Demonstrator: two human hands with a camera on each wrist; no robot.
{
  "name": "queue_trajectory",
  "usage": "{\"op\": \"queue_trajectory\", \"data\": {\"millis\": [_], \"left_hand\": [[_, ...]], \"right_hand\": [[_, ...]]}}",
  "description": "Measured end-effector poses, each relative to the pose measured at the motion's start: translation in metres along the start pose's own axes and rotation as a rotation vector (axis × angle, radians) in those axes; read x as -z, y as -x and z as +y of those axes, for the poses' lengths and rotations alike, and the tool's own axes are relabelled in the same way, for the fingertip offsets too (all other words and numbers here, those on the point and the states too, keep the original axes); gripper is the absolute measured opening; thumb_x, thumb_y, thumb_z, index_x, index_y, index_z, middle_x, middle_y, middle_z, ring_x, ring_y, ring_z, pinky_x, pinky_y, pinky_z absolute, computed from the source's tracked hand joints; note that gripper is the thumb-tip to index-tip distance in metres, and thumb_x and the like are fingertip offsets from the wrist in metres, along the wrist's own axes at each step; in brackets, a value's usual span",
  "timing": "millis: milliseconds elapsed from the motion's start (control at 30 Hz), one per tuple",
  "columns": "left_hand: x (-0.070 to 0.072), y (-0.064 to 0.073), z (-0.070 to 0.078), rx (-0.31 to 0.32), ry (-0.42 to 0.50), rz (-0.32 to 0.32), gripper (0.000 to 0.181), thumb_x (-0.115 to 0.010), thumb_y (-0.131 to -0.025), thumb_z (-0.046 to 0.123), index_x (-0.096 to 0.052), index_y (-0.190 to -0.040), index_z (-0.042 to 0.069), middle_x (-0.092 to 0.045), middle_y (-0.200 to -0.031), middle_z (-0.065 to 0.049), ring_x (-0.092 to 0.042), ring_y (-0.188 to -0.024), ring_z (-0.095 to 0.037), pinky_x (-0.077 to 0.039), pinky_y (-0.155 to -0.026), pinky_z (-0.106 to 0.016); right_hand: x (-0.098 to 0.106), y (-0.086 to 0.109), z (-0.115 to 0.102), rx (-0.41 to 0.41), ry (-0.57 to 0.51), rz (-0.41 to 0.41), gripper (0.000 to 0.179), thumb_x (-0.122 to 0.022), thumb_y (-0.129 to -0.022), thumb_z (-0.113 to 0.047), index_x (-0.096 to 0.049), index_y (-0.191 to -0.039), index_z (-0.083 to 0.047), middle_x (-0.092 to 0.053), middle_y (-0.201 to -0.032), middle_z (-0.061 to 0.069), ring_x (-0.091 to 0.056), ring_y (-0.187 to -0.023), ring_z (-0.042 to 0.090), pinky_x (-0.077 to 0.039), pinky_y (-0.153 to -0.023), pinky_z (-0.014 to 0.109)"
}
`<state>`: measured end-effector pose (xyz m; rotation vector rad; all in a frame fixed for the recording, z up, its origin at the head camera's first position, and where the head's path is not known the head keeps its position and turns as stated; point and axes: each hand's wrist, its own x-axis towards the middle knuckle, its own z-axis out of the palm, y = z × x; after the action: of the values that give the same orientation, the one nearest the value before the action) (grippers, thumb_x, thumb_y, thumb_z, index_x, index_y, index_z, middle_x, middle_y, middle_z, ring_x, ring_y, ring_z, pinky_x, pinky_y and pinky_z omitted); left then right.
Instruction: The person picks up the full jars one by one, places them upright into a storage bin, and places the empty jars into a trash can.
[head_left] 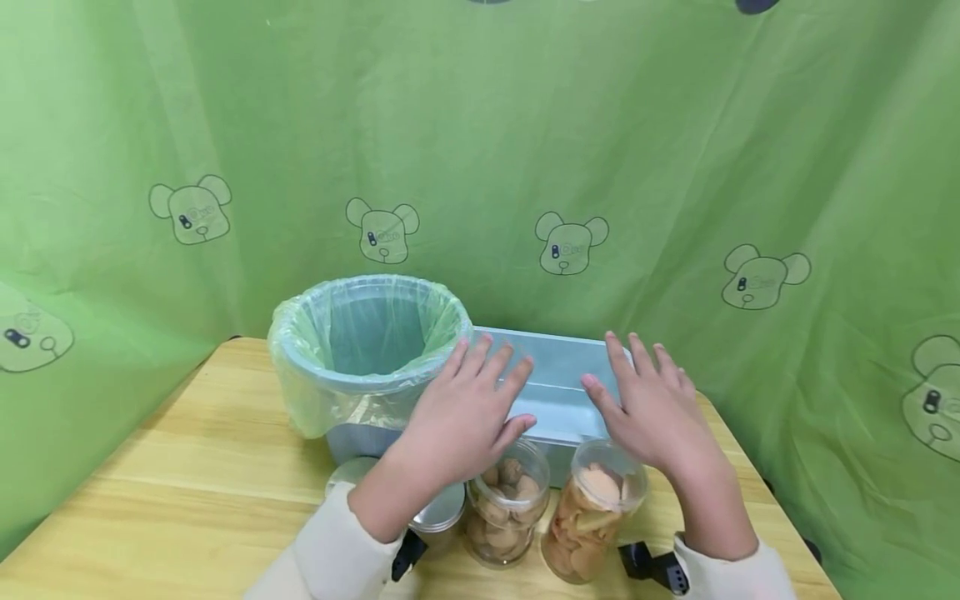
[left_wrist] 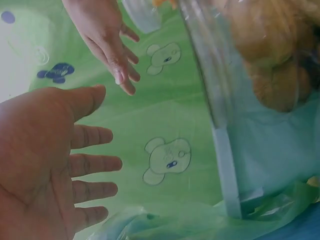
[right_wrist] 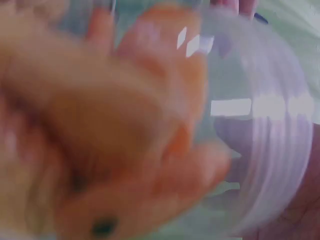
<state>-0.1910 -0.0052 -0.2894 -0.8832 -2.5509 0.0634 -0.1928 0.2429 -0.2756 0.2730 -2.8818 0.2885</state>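
Observation:
My left hand (head_left: 465, 408) hovers palm down with fingers spread, above the clear jars and beside the lined bin. To the right, my right hand (head_left: 652, 408) is held out the same way, its fingers over the blue tray's edge. Below the left hand stands a clear jar of round brown pieces (head_left: 501, 533). A second clear jar of orange-brown pieces (head_left: 581, 533) stands below the right hand; it fills much of the right wrist view, blurred. The left wrist view shows the left palm (left_wrist: 35, 160) with straight fingers, and nothing is held.
A blue bin (head_left: 352, 442) lined with a thin green bag (head_left: 300, 400) stands at the back left. Beside it lies a light blue rectangular tray (head_left: 562, 354). A round silver lid (head_left: 442, 507) sits partly behind the left forearm. Green printed cloth surrounds the wooden table (head_left: 187, 492).

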Motion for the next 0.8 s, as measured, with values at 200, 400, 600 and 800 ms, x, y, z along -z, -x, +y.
{"op": "queue_trajectory", "data": {"millis": [200,400,600,800], "left_hand": [[-0.005,0.004,0.007,-0.069,-0.006,-0.056,0.064,-0.037,-0.107,0.057,-0.037,-0.160,0.020,-0.040,-0.161,-0.010,-0.029,-0.151,-0.034,-0.017,-0.124,-0.051],[-0.012,0.007,0.012,-0.139,0.040,-0.095,0.062,-0.035,-0.108,0.056,-0.038,-0.159,0.020,-0.043,-0.159,-0.008,-0.035,-0.149,-0.034,-0.023,-0.122,-0.050],[-0.019,0.012,0.015,-0.165,0.046,-0.112,0.061,-0.040,-0.107,0.056,-0.041,-0.157,0.021,-0.046,-0.156,-0.006,-0.038,-0.147,-0.033,-0.027,-0.121,-0.050],[-0.027,0.018,0.015,-0.215,0.027,-0.150,0.060,-0.036,-0.108,0.057,-0.040,-0.158,0.024,-0.043,-0.159,-0.003,-0.039,-0.146,-0.030,-0.030,-0.120,-0.047]], "right_hand": [[-0.005,0.002,0.026,-0.046,-0.033,-0.027,0.081,-0.029,-0.108,-0.059,-0.012,-0.163,-0.003,-0.009,-0.162,0.037,-0.004,-0.144,0.065,-0.006,-0.107,0.081],[-0.009,0.003,0.046,-0.066,-0.063,-0.053,0.082,-0.029,-0.108,-0.058,-0.009,-0.163,-0.001,-0.007,-0.161,0.039,-0.004,-0.143,0.067,-0.006,-0.105,0.082],[-0.020,0.002,0.061,-0.066,-0.088,-0.032,0.081,-0.032,-0.109,-0.054,-0.012,-0.161,0.004,-0.014,-0.159,0.041,-0.015,-0.138,0.069,-0.015,-0.102,0.084],[-0.036,-0.002,0.078,-0.002,-0.166,0.004,0.077,-0.040,-0.110,-0.043,-0.018,-0.156,0.014,-0.024,-0.155,0.043,-0.023,-0.140,0.063,-0.021,-0.111,0.073]]}}
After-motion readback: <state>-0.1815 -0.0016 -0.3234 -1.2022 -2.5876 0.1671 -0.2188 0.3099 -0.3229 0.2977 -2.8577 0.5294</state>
